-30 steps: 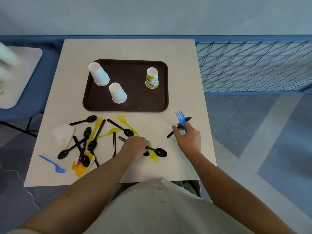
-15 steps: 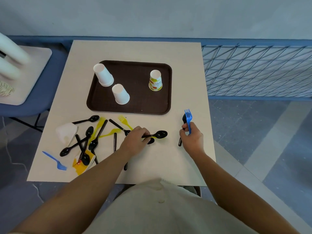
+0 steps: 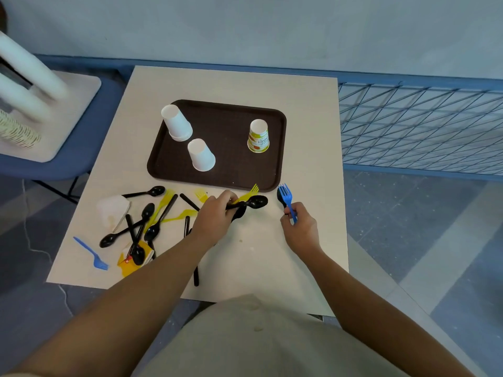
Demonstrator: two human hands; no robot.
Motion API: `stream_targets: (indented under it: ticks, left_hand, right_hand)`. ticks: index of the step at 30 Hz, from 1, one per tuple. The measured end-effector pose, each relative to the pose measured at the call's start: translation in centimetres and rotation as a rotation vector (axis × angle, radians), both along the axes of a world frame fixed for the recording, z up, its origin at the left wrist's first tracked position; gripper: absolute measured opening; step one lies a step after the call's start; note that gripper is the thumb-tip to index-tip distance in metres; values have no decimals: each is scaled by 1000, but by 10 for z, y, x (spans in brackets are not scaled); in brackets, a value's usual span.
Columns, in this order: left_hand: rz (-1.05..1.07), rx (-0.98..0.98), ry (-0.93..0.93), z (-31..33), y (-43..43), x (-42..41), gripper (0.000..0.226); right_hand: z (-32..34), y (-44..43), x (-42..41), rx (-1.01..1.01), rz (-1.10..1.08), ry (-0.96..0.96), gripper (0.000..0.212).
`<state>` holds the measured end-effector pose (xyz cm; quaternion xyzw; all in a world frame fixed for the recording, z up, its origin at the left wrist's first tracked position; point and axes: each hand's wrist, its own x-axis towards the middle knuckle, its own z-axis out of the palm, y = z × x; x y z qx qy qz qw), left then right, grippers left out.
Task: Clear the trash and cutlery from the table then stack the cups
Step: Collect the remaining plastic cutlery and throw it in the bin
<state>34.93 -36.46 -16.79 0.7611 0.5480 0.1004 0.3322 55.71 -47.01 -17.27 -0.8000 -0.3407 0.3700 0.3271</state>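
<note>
So left hand (image 3: 215,219) grips black spoons (image 3: 254,202) (plus a yellow fork (image 3: 249,194)); right hand (image 3: 300,227) clutches a blue fork (image 3: 287,198) upright near the table's (image 3: 313,126) right edge.

Pale wall (image 3: 272,28), blue railing (image 3: 422,126), grey floor (image 3: 435,213)

Three inverted cups (image 3: 201,155) on brown tray (image 3: 231,170); plastic cutlery (image 3: 156,191) strewn beside

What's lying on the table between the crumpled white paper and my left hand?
Between the crumpled white paper and the left hand, the head view shows loose cutlery: black spoons and yellow forks crossing one another.
</note>
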Motion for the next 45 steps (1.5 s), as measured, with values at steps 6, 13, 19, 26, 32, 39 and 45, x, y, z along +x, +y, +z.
stream_targets:
  ticks: [6, 13, 19, 26, 32, 39, 45]
  left_hand:
    - [181, -92, -134, 16, 1, 23, 11]
    - [407, -233, -231, 17, -17, 37, 16]
    - [503, -285, -332, 21, -37, 35, 15]
    - [463, -302, -334, 27, -56, 2, 24]
    - [358, -319, -337, 38, -81, -51, 27]
    - [259, -415, -417, 39, -112, -121, 15]
    - [157, -452, -254, 40, -148, -136, 27]
  right_hand:
    - [2, 6, -6, -2, -70, 107, 8]
    - [11, 8, -24, -86, -143, 342, 20]
    - [16, 0, -56, -59, -126, 590, 27]
    - [23, -25, -96, -20, -92, 477, 23]
    - [26, -55, -144, 33, -95, 328, 28]
    - [32, -93, -202, 21, -4, 203, 21]
    - [29, -133, -214, -57, -1, 223, 20]
